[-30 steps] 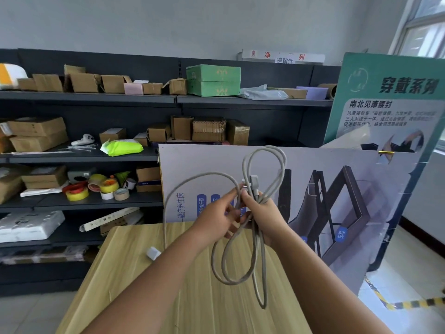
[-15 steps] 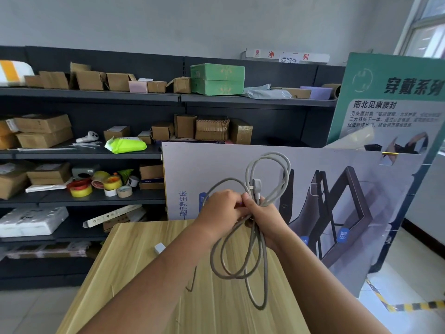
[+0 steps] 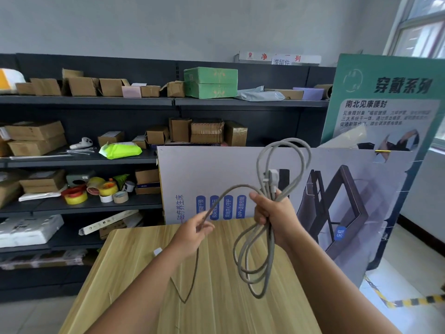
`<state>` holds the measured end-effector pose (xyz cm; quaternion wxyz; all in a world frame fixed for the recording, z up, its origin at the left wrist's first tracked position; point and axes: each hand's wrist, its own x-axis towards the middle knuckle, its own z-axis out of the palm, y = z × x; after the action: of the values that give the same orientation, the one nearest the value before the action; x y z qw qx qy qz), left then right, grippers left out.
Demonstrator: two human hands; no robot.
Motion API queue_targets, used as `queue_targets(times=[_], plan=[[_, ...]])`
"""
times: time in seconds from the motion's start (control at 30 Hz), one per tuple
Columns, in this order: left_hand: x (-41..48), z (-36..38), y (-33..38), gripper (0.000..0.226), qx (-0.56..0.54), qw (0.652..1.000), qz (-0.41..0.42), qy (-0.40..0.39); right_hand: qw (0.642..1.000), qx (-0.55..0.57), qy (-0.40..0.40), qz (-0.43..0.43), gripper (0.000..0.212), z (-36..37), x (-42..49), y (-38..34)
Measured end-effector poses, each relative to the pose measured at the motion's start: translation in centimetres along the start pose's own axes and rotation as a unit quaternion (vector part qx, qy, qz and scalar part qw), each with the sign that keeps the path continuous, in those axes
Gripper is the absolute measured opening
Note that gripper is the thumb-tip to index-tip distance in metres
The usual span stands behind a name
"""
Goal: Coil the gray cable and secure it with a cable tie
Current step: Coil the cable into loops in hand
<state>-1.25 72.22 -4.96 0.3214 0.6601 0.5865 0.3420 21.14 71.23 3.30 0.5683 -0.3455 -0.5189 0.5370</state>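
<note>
My right hand (image 3: 277,218) is closed around the middle of the coiled gray cable (image 3: 262,259). Loops of it stand up above the fist and hang down below it over the wooden table (image 3: 240,309). A white plug (image 3: 272,179) sticks up just above my fingers. My left hand (image 3: 192,233) pinches the loose run of the same cable, which arches from the coil to my fingers and then drops to the tabletop. A small white piece (image 3: 157,251), perhaps the cable's other end, lies on the table beside my left wrist. No cable tie can be made out.
A printed display board (image 3: 216,179) stands at the table's far edge, a taller green one (image 3: 385,97) to the right. Dark shelves (image 3: 72,102) with cardboard boxes and tape rolls (image 3: 96,191) fill the left. Striped tape (image 3: 409,301) marks the floor at right.
My left hand has left the coil and slid down-left along the loose cable, drawing it out into an arch. My right hand has kept hold of the coil.
</note>
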Motion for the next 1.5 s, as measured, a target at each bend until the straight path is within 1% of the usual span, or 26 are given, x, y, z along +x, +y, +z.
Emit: queue_targets(times=[0.13, 0.2, 0.27, 0.33, 0.4, 0.47, 0.5, 0.57, 0.63, 0.67, 0.73, 0.8, 0.87, 0.9, 0.97, 1.0, 1.07, 1.1, 1.13, 1.2, 1.27, 1.33, 1.37, 1.43, 1.47, 1.5], plan=[[-0.5, 0.6, -1.2, 0.034, 0.015, 0.997, -0.031, -0.069, 0.996, 0.071, 0.044, -0.018, 0.028, -1.4, 0.8, -1.7], [-0.6, 0.5, -0.3, 0.031, -0.006, 0.999, -0.024, -0.044, 0.996, 0.049, 0.074, -0.026, 0.026, -1.9, 1.0, -2.2], [-0.7, 0.3, 1.7, 0.032, -0.047, 0.999, 0.004, 0.011, 0.996, -0.02, 0.085, -0.018, 0.025, -2.0, 1.1, -1.8], [-0.8, 0.0, 4.6, 0.037, -0.092, 0.993, 0.053, 0.06, 0.991, -0.113, 0.066, 0.002, 0.023, -1.1, 0.7, -0.8], [-0.9, -0.2, 7.9, 0.036, -0.116, 0.986, 0.093, 0.073, 0.989, -0.143, 0.034, 0.018, 0.019, 0.2, 0.1, 0.5], [-0.9, -0.2, 10.5, 0.017, -0.055, 0.988, 0.12, 0.074, 0.993, -0.118, -0.008, 0.029, 0.013, 1.4, -0.6, 1.4], [-0.9, -0.2, 11.3, 0.018, -0.015, 0.989, 0.125, 0.084, 0.994, -0.101, -0.031, 0.034, 0.01, 1.7, -0.7, 1.6], [-0.7, -0.1, 11.9, 0.035, 0.021, 0.985, 0.134, 0.109, 0.994, -0.069, -0.066, 0.043, 0.011, 1.9, -1.0, 1.5], [-0.4, -0.1, 11.8, 0.042, 0.084, 0.972, 0.155, 0.154, 0.993, -0.073, -0.087, 0.044, 0.007, 1.6, -0.8, 1.4], [-0.3, -0.1, 11.7, 0.042, 0.14, 0.96, 0.16, 0.181, 0.991, -0.086, -0.092, 0.042, 0.005, 1.6, -0.7, 1.4], [0.0, 0.1, 11.3, 0.041, 0.213, 0.943, 0.151, 0.206, 0.989, -0.113, -0.087, 0.042, 0.014, 1.6, -0.7, 1.6], [0.2, 0.1, 10.7, 0.043, 0.194, 0.951, 0.145, 0.194, 0.988, -0.137, -0.06, 0.034, 0.011, 1.7, -0.8, 1.8], [0.1, 0.0, 9.6, 0.052, 0.119, 0.971, 0.12, 0.168, 0.99, -0.135, -0.039, 0.023, 0.018, 1.6, -0.8, 2.0], [0.0, 0.1, 8.7, 0.059, 0.08, 0.983, 0.082, 0.147, 0.991, -0.125, -0.029, 0.021, 0.022, 1.4, -0.7, 2.0], [-0.5, 1.1, 6.1, 0.068, 0.048, 0.996, -0.052, 0.061, 0.995, -0.096, 0.001, 0.029, 0.021, 1.1, -0.3, 1.9], [-0.9, 2.0, 4.6, 0.068, 0.06, 0.99, -0.13, -0.011, 0.996, -0.082, 0.013, 0.032, 0.021, 1.0, -0.1, 1.6], [-2.5, 4.1, 2.3, 0.068, 0.075, 0.947, -0.253, -0.185, 0.999, -0.044, 0.023, 0.02, 0.022, 1.1, 0.2, 0.7], [-3.2, 5.3, 1.6, 0.072, 0.045, 0.918, -0.296, -0.26, 0.999, -0.025, 0.024, 0.009, 0.02, 1.2, 0.3, 0.1], [-3.6, 6.4, 1.0, 0.077, -0.014, 0.89, -0.328, -0.316, 1.0, -0.009, 0.023, -0.002, 0.019, 1.3, 0.4, -0.5], [-3.9, 8.0, -0.1, 0.084, -0.184, 0.837, -0.37, -0.359, 1.0, 0.013, 0.016, -0.02, 0.02, 1.7, 0.3, -1.5], [-3.2, 9.5, -1.3, 0.079, -0.367, 0.769, -0.392, -0.346, 0.999, 0.019, 0.0, -0.036, 0.023, 2.2, 0.1, -2.4], [-2.7, 10.3, -1.4, 0.06, -0.494, 0.715, -0.401, -0.29, 0.998, 0.047, -0.025, -0.046, 0.025, 2.5, -0.4, -3.1], [-2.5, 10.4, -1.2, 0.043, -0.526, 0.708, -0.396, -0.255, 0.996, 0.066, -0.037, -0.045, 0.025, 2.5, -0.6, -3.4], [-1.9, 10.0, -1.1, 0.016, -0.544, 0.731, -0.387, -0.144, 0.994, 0.088, -0.058, -0.037, 0.027, 2.5, -1.0, -3.8], [-1.5, 9.6, -1.1, 0.011, -0.548, 0.735, -0.387, -0.093, 0.993, 0.087, -0.066, -0.035, 0.029, 2.4, -1.2, -3.9], [-1.0, 9.1, -1.4, 0.012, -0.561, 0.728, -0.39, -0.053, 0.994, 0.079, -0.071, -0.035, 0.031, 2.1, -1.3, -3.9]])
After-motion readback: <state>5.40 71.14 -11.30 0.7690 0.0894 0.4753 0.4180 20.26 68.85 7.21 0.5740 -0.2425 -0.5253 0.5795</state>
